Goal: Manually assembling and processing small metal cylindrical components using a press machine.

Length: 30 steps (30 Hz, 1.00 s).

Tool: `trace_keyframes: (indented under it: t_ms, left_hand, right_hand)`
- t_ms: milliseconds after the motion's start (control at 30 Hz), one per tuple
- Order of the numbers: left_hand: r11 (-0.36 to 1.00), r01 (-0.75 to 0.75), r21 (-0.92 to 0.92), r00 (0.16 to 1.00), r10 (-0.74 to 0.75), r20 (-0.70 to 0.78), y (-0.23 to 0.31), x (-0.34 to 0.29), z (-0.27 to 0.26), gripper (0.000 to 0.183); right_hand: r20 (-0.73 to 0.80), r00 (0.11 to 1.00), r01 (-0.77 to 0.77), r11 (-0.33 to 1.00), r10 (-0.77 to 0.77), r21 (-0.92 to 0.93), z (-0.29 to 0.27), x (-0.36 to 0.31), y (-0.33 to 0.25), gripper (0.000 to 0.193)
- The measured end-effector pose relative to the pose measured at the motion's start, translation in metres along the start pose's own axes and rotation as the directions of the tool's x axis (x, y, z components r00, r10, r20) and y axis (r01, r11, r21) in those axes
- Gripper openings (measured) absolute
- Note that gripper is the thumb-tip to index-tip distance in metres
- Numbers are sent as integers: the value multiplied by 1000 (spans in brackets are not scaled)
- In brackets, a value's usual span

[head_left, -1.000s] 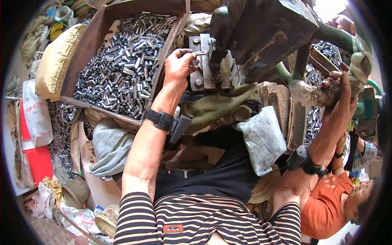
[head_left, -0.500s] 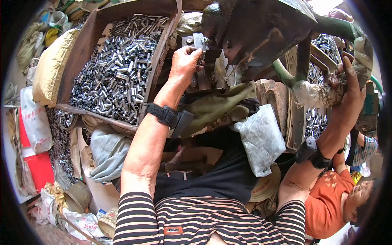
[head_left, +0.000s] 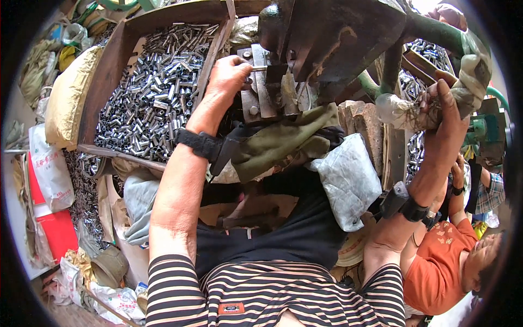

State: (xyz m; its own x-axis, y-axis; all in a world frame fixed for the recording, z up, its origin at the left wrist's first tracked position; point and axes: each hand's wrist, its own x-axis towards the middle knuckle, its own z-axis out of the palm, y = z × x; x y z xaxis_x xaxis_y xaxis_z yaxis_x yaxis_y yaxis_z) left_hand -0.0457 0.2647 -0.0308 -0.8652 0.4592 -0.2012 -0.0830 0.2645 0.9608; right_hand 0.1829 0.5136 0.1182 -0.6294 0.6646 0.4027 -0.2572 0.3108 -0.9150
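Note:
My left hand is at the metal fixture of a dark press. Its thumb and fingers pinch a slim, silvery metal tube, whose far end reaches the fixture's dark block. Over the fixture stands the heavy, dark press body. My right hand grips the press's green lever at an end wrapped in cloth and plastic. Left of my left hand, a wooden tray holds a heap of short metal tubes.
A yellowish sack leans against the tray's left side. An olive cloth hangs below the fixture, beside a grey-white pad. More metal tubes lie in boxes at right. A person in an orange shirt sits at lower right.
My left hand has drawn back to the left from the fixture, and the slim tube in its fingers now shows. My right hand and the wrapped lever end appear slightly lower and further left.

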Motion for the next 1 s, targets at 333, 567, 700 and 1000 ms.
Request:
trace_keyframes:
  t_ms: [333,567,700,1000]
  left_hand:
    - [866,-44,-498,995,-8,-103,-13,0,17,13]
    - [932,-66,-357,976,-15,-218,-15,10,40,20]
    - [905,22,-425,981,-102,-168,-16,10,39,25]
    - [881,111,-459,990,-136,-22,-11,-2,36,20]
  right_hand:
    - [180,980,-80,997,82,-19,-24,25,-11,36]
    - [200,980,70,971,-23,-229,-40,39,-17,35]
    - [173,982,125,947,-76,-297,-38,39,-16,34]
    - [19,1000,20,998,-19,-53,-8,15,-11,32]
